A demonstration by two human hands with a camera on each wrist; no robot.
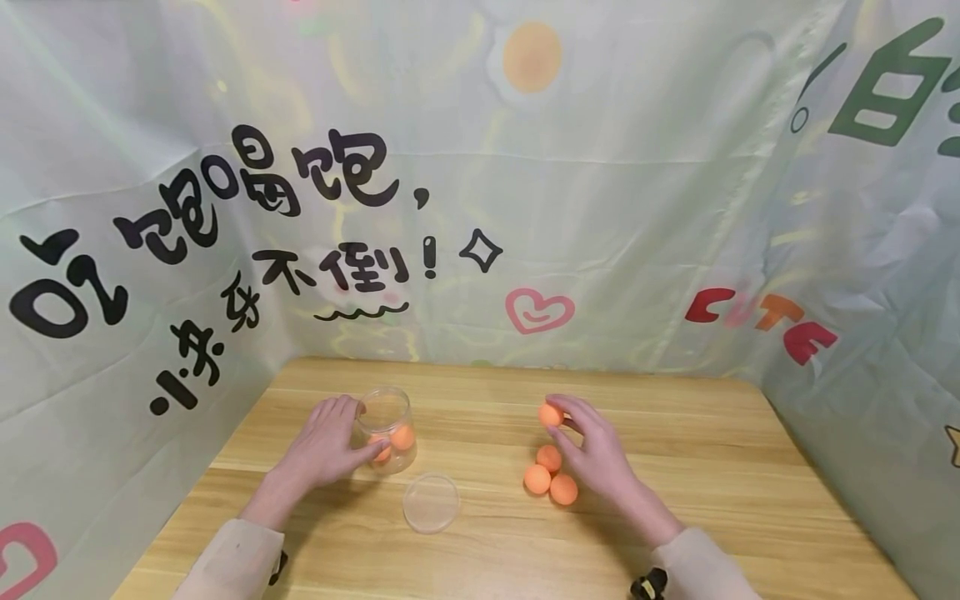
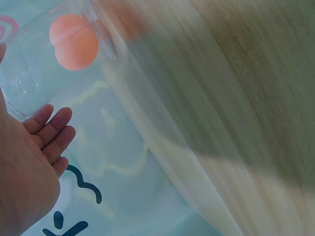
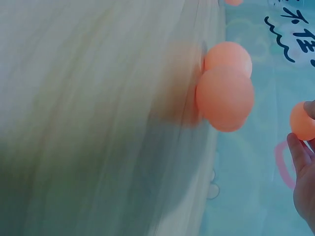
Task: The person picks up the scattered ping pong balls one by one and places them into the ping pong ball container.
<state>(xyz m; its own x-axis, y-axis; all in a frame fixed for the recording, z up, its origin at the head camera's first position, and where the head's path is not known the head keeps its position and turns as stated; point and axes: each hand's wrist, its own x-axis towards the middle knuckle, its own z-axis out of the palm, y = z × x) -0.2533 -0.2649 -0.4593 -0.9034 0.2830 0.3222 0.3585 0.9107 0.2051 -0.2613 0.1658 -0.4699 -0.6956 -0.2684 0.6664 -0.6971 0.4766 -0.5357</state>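
On the left of the table, my left hand [image 1: 326, 442] holds a clear plastic jar [image 1: 397, 463], its thumb across the near side. The jar stands upright with its top uncovered, and two orange ping-pong balls [image 2: 76, 48] lie at its bottom. My right hand [image 1: 598, 454] pinches another orange ping-pong ball [image 1: 550, 415] between thumb and fingers, raised above the table. Just below that hand, three orange ping-pong balls [image 1: 550, 479] sit clustered on the wood. A round clear lid [image 1: 431, 503] lies flat, nearer me than the jar.
The wooden table [image 1: 480, 567] is bounded at the back and both sides by a pale printed cloth [image 1: 637, 208] with lettering and drawings. Dark bands show at both sleeve cuffs.
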